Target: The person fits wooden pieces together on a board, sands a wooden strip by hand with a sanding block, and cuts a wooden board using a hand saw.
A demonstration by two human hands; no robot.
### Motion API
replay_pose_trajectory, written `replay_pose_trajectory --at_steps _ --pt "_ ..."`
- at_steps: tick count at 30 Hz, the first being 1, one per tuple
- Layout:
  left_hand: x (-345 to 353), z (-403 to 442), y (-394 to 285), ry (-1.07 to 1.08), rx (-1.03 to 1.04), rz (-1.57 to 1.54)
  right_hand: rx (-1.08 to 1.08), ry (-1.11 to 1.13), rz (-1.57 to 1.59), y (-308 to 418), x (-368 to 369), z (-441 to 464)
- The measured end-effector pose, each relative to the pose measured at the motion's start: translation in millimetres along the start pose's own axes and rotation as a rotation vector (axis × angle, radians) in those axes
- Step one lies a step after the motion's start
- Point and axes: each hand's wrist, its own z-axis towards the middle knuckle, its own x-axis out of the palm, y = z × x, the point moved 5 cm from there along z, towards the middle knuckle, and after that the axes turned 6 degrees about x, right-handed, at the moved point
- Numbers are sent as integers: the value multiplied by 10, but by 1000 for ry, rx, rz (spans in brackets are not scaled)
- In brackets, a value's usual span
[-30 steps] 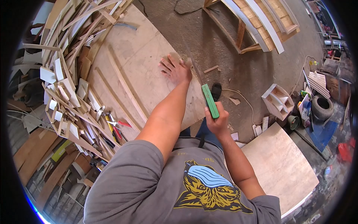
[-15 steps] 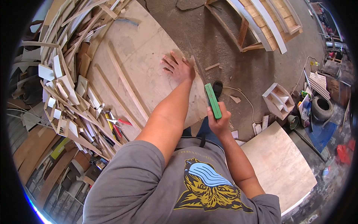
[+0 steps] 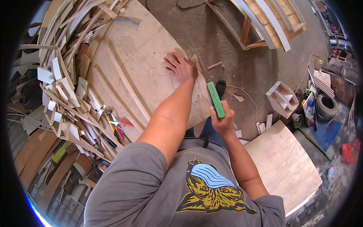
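My left hand lies with spread fingers on a large wooden board, close to its right edge. In my right hand is the green handle of a saw, with my fingers wrapped round it. The thin saw blade runs up from the handle along the board's right edge, just beside my left hand. Two long wood strips rest on the board to the left of my left forearm.
A heap of wood offcuts fills the left side, with pliers beside it. A slatted wooden frame stands at the upper right. On the right are a small open box, a tyre and a pale panel.
My right hand and the saw have shifted slightly since a second ago. My left hand stays spread on the board, with a slight shift of the view.
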Motion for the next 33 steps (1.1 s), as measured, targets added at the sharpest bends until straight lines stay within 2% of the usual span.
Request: replay_pose_trajectory --at_steps 13,16,33 --pt "-65 -11 -32 20 -15 17 -45 -31 9 -2 2 16" --pt "53 14 33 -127 23 42 -39 -22 8 -19 -12 22" --pt "104 10 69 -89 17 40 44 36 5 88 -97 143"
